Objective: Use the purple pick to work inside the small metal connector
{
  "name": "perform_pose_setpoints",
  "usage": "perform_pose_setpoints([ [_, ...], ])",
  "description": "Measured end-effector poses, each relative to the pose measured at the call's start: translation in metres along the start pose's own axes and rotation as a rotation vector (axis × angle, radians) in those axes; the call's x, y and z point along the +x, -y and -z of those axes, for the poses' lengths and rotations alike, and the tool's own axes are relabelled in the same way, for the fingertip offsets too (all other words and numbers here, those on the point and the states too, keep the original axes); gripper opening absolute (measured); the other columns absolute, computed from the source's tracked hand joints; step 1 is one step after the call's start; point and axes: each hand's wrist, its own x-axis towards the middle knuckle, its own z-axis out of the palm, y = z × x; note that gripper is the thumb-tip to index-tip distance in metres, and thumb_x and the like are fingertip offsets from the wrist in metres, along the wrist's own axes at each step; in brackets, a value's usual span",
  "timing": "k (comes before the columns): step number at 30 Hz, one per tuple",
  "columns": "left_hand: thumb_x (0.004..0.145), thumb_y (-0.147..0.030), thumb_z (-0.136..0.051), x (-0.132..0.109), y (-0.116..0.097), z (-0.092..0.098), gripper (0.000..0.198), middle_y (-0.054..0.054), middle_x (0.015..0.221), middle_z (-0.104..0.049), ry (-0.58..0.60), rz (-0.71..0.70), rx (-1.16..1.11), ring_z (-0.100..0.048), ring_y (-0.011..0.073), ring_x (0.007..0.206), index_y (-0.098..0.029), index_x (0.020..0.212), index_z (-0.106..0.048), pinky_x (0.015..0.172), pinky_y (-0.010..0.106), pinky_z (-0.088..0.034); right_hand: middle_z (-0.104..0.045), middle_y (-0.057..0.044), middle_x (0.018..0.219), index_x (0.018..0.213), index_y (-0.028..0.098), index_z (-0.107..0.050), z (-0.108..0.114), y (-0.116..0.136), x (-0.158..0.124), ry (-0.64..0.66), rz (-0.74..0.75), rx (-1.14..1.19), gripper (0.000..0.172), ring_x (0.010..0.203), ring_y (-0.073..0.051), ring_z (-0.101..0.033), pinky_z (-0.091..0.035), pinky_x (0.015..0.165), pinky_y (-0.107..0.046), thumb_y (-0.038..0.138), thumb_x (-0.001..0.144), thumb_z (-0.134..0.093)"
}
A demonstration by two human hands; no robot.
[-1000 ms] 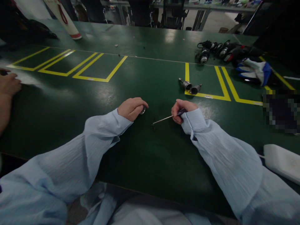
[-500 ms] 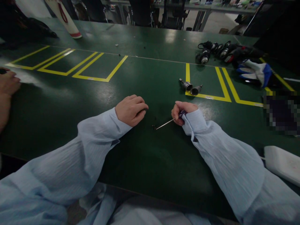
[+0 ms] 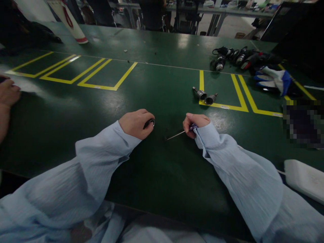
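My left hand (image 3: 135, 123) rests on the green table (image 3: 157, 87), fingers curled around a small round metal part (image 3: 150, 123) that peeks out at the fingertips. My right hand (image 3: 194, 124) grips a small screwdriver (image 3: 180, 133) by its purple handle. The thin shaft points left and down, and its tip touches the table between my two hands. Both arms wear light blue sleeves.
Two small metal cylinders (image 3: 205, 96) lie on a yellow line beyond my right hand. Dark tool parts (image 3: 231, 57) and a blue-white glove (image 3: 274, 79) lie at the far right. A white pad (image 3: 303, 177) sits at the right edge. Another person's hand (image 3: 7, 96) rests at the left.
My left hand has drawn slightly towards me, and the metal part shows again at its fingertips after being covered. The right hand and screwdriver have barely shifted.
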Motion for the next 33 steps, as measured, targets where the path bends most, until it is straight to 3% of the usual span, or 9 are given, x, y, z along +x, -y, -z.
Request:
perform_pose_setpoints([
  [7,0.079,-0.043,-0.041,-0.001,0.002,-0.004,0.039,0.010,0.098,-0.055,0.051,-0.124,-0.060,-0.058,0.0183,0.080,-0.014,0.099,-0.058,0.066,0.029,-0.048,-0.040,0.003,0.027,0.041,0.016,-0.052,-0.001,-0.007,0.002,-0.027,0.019,0.039,0.041,0.022,-0.007,-0.032,-0.019,0.024,-0.020,0.044,0.071,-0.047],
  [14,0.079,-0.042,-0.042,-0.001,0.001,-0.004,0.038,0.010,0.099,-0.053,0.069,-0.118,-0.058,-0.057,0.0173,0.077,-0.014,0.101,-0.057,0.066,0.029,-0.048,-0.040,0.003,0.030,0.042,0.016,-0.051,0.002,-0.009,0.002,-0.032,0.043,0.073,0.040,0.024,-0.007,-0.033,-0.020,0.025,-0.021,0.039,0.074,-0.044],
  [21,0.077,-0.054,-0.043,-0.001,-0.005,-0.004,0.047,0.010,0.100,-0.053,0.068,-0.086,-0.071,-0.057,0.0185,0.080,-0.014,0.098,-0.058,0.067,0.030,-0.047,-0.040,0.003,0.028,0.040,0.016,-0.051,-0.002,-0.006,0.000,-0.044,0.040,0.019,0.041,0.023,-0.006,-0.033,-0.019,0.024,-0.020,0.040,0.073,-0.046],
  [33,0.078,-0.047,-0.046,-0.004,-0.015,-0.006,0.042,0.010,0.097,-0.051,0.029,-0.114,0.001,-0.055,0.0162,0.074,-0.012,0.099,-0.056,0.064,0.028,-0.047,-0.039,0.004,0.028,0.041,0.015,-0.051,-0.003,-0.005,-0.001,-0.048,0.046,-0.001,0.041,0.024,-0.006,-0.033,-0.019,0.026,-0.019,0.038,0.075,-0.045],
])
